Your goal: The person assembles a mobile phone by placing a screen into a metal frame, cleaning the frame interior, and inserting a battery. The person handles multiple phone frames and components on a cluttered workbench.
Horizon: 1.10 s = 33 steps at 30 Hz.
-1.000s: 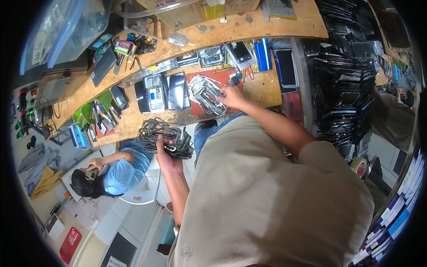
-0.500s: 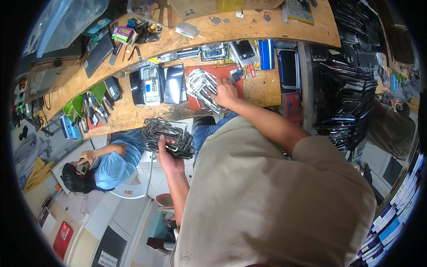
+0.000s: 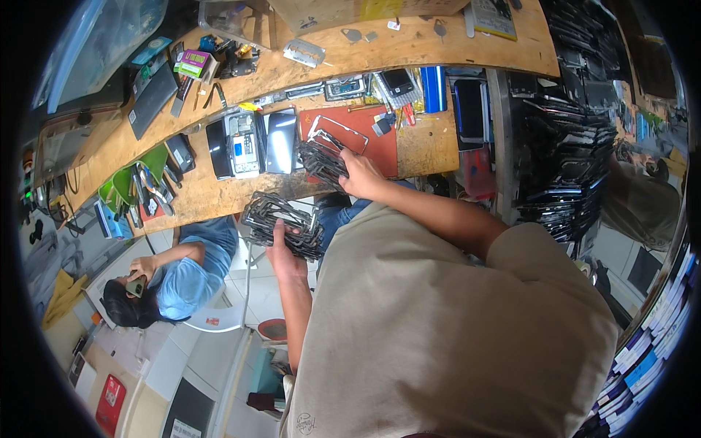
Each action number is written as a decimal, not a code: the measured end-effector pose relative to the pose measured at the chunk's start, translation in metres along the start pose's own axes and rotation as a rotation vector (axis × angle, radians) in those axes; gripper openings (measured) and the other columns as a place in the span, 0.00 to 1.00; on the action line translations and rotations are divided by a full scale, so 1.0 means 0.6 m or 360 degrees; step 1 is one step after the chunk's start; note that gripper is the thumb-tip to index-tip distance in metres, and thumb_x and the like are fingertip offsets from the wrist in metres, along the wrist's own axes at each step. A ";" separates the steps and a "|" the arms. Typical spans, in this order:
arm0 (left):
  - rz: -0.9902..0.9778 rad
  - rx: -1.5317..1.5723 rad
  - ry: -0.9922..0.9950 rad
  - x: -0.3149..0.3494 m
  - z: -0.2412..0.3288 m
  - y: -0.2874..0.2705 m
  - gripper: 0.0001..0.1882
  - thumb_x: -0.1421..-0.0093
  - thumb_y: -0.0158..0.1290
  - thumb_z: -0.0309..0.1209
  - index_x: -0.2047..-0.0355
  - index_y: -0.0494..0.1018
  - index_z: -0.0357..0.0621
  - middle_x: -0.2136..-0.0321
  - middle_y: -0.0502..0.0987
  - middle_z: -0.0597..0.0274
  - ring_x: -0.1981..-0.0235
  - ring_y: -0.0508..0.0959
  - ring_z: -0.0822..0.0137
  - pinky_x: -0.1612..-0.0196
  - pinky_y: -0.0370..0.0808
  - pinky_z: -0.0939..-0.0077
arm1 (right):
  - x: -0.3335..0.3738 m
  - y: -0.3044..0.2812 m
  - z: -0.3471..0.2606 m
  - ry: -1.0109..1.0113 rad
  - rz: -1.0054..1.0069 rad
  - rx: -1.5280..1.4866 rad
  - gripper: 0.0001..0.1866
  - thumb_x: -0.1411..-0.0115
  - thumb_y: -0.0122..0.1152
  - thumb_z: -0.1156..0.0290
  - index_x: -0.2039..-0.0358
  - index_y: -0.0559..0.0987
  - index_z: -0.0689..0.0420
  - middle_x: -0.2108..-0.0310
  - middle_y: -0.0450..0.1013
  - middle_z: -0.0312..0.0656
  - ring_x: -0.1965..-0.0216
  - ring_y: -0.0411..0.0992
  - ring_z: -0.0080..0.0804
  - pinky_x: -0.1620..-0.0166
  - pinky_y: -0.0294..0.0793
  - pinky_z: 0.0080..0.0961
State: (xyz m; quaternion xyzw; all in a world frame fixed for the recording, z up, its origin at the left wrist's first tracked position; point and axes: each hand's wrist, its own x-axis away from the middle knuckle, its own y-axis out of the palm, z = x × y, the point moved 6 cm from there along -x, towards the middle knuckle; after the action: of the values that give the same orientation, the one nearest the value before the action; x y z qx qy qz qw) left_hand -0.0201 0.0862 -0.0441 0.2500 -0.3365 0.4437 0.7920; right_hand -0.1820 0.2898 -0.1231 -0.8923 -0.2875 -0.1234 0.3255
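My left hand (image 3: pixel 287 260) is closed round a thick stack of black phone frames (image 3: pixel 276 215), held off the bench's front edge with the thumb on top. At the bench, my right hand (image 3: pixel 363 178) grips a bunch of dark phone frames (image 3: pixel 320 162), tilted over the lower left part of a red mat (image 3: pixel 382 155). A thin white phone frame (image 3: pixel 359 133) lies on the mat just beyond that bunch. The fingers of my right hand are partly hidden behind the frames.
Opened phones (image 3: pixel 244 144) and dark panels lie left of the mat. A green holder (image 3: pixel 124 187) with pliers stands farther left. A raised wooden shelf (image 3: pixel 409 45) runs behind, and tall stacks of black parts (image 3: pixel 562 160) rise at right. Someone in blue (image 3: pixel 191 281) sits at left, holding a phone.
My right hand has lifted the pile of frames off the mat toward me, and dark sides now show. One white frame stays behind. My left hand's stack has shifted slightly right.
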 end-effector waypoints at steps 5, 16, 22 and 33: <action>-0.0039 -0.0063 0.0020 -0.002 0.005 0.005 0.05 0.31 0.59 0.30 0.61 0.74 0.43 0.73 0.75 0.65 0.72 0.78 0.68 0.65 0.79 0.70 | 0.031 0.010 -0.003 -0.0114 -0.0226 -0.0016 0.23 0.41 0.67 0.65 0.50 0.69 0.62 0.61 0.79 0.62 0.57 0.78 0.68 0.54 0.77 0.58; -0.0058 -0.0460 0.0071 -0.023 0.003 -0.007 0.08 0.33 0.63 0.29 0.58 0.75 0.43 0.71 0.78 0.65 0.72 0.78 0.70 0.69 0.79 0.72 | -0.022 -0.031 0.064 0.0211 -0.0075 -0.0796 0.24 0.34 0.67 0.70 0.40 0.73 0.62 0.50 0.80 0.44 0.51 0.78 0.30 0.46 0.77 0.32; -0.0350 -0.0493 0.0019 -0.037 -0.022 0.005 0.22 0.35 0.66 0.41 0.48 0.74 0.43 0.60 0.81 0.62 0.61 0.82 0.66 0.57 0.81 0.68 | 0.010 -0.055 -0.058 0.0027 -0.0525 -0.1800 0.19 0.32 0.65 0.73 0.42 0.76 0.62 0.52 0.80 0.40 0.51 0.77 0.27 0.44 0.77 0.30; -0.0672 -0.0030 -0.0168 -0.031 -0.037 0.021 0.36 0.37 0.65 0.35 0.32 0.62 0.44 0.43 0.76 0.59 0.44 0.78 0.61 0.42 0.79 0.61 | 0.040 0.043 -0.116 0.0022 -0.0661 -0.1340 0.18 0.32 0.64 0.72 0.45 0.75 0.66 0.53 0.81 0.46 0.52 0.78 0.31 0.47 0.76 0.31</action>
State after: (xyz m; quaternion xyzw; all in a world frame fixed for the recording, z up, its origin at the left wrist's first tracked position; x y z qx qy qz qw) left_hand -0.0311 0.0977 -0.0715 0.3304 -0.3219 0.2511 0.8510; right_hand -0.1499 0.2387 -0.0740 -0.8695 -0.3827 -0.2978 -0.0945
